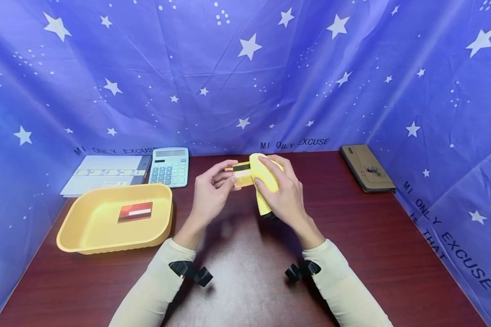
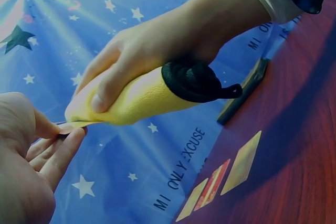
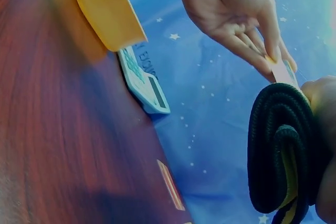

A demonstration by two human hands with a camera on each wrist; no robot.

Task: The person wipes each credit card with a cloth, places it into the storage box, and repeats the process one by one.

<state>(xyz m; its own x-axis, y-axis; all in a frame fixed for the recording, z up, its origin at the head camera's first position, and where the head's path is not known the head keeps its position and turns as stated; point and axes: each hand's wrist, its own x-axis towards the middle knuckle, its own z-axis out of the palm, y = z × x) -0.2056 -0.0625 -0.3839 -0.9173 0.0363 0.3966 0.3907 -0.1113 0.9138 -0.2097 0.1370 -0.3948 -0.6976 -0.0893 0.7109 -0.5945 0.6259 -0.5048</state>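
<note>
While a card (image 1: 242,174) is pinched by the left hand (image 1: 211,190), a cloth (image 1: 265,175) — lengthwise front-to-back — is gripped by the right hand (image 1: 289,194).

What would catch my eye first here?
Probably the blue, starry curtain filling the background. At centre, the right hand grips a folded yellow cloth covering part of a yellow card that the left hand pinches. Toward the left sits a yellow basin with a red card inside.

Card's (image 1: 243,181) edge hidden behind yellow cloth (image 1: 263,175); basin (image 3: 107,17) cropped, right-wrist view.
</note>
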